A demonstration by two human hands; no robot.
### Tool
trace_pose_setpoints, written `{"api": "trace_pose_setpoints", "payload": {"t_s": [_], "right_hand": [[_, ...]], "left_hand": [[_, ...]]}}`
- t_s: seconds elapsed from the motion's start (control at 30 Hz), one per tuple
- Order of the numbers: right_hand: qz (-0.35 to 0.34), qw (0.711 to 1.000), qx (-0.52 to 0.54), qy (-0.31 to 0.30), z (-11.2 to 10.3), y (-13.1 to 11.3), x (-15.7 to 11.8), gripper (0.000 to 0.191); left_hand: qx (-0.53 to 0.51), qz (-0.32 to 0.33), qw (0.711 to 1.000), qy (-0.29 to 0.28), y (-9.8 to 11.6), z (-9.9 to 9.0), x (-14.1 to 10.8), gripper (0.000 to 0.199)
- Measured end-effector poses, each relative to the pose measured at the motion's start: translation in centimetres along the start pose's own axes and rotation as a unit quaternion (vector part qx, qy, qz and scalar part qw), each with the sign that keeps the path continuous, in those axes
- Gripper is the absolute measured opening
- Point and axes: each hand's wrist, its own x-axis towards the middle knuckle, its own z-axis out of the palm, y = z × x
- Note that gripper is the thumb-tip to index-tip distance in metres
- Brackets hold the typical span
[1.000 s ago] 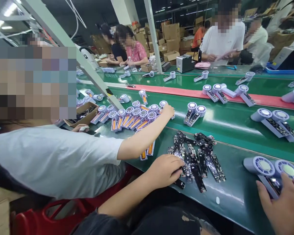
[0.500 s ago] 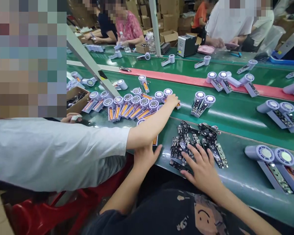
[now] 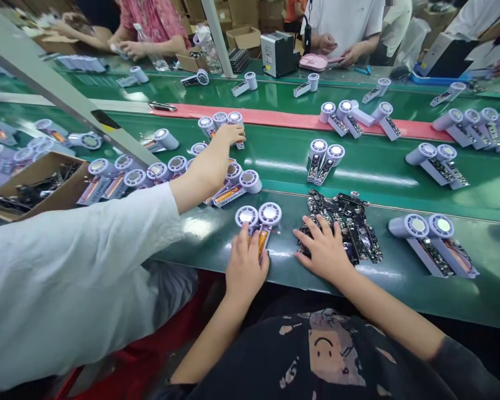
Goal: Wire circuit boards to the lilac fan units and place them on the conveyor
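fans [image 3: 270, 214]: lavender | circuit boards [image 3: 357, 229]: black | belt [image 3: 279, 147]: green | strip [image 3: 270, 116]: pinkish-red

A dark T-shirt [image 3: 291, 347] — short-sleeved — with a peach cartoon-face print [image 3: 337, 364].

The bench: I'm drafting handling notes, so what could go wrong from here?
The right hand is spread over overlapping circuit boards; sliding them might scratch components. Two lilac units under the left hand lie near the front of the bench, so a nudge could push one off. The co-worker's arm reaches close by and might knock them.
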Motion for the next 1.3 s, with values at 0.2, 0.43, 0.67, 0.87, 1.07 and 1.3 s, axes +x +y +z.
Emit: {"api": "trace_pose_setpoints", "payload": {"t_s": [0.2,0.43,0.67,0.87,1.07,1.3], "right_hand": [[0.073,0.997,-0.010,0.016,0.2,3.0,-0.9,0.052],[0.074,0.993,0.013,0.088,0.3,3.6,-3.0,0.052],[0.049,0.995,0.049,0.077,-0.6,3.1,-2.3,0.029],[-0.004,0.986,0.047,0.159,0.1,3.6,-3.0,0.025],[-0.011,0.972,0.064,0.225,1.4,3.1,-4.0,0.021],[-0.020,0.959,0.102,0.263,2.0,2.7,-5.8,0.021]], "left_hand": [[-0.048,0.044,0.996,-0.056,4.2,1.3,2.5,0.045],[-0.131,-0.014,0.989,-0.063,2.3,0.0,4.8,0.064],[-0.243,-0.086,0.954,-0.154,1.4,-0.6,4.2,0.024],[-0.331,0.100,0.935,-0.079,1.1,-1.2,2.4,0.019],[-0.248,0.150,0.956,0.049,0.0,-0.8,3.5,0.046],[0.054,0.384,0.921,-0.030,0.7,-0.5,6.5,0.050]]}}
